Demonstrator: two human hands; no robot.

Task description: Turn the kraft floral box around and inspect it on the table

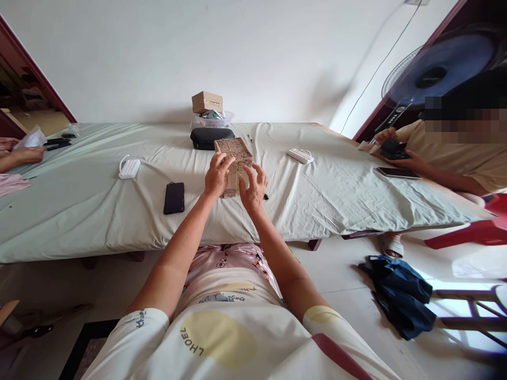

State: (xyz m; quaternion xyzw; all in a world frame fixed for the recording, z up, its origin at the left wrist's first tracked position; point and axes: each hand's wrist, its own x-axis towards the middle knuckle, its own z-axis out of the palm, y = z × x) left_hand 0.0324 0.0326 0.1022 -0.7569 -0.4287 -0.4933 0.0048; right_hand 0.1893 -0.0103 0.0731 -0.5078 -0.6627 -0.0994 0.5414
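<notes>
A box wrapped in brown patterned paper (234, 146) is in front of me on the table, with a thin string-like line running down its near side. My left hand (217, 174) is closed on the box's left side, thumb and fingers lying over its edge. At the right side is my right hand (253, 187), its fingers bent but apart, close to the paper; whether they touch the string is too small to tell. Just behind the box lies a black hard case (209, 138). A small dark object (265, 197) shows beside my right hand.
A black phone (174, 198) and a white power bank (130, 169) lie left; another white power bank (300, 155) lies right. A clear plastic tub (214, 122) carries a cardboard box (207, 102). Co-workers' hands (27, 154) appear left; a person (447, 153) at right holds a dark object.
</notes>
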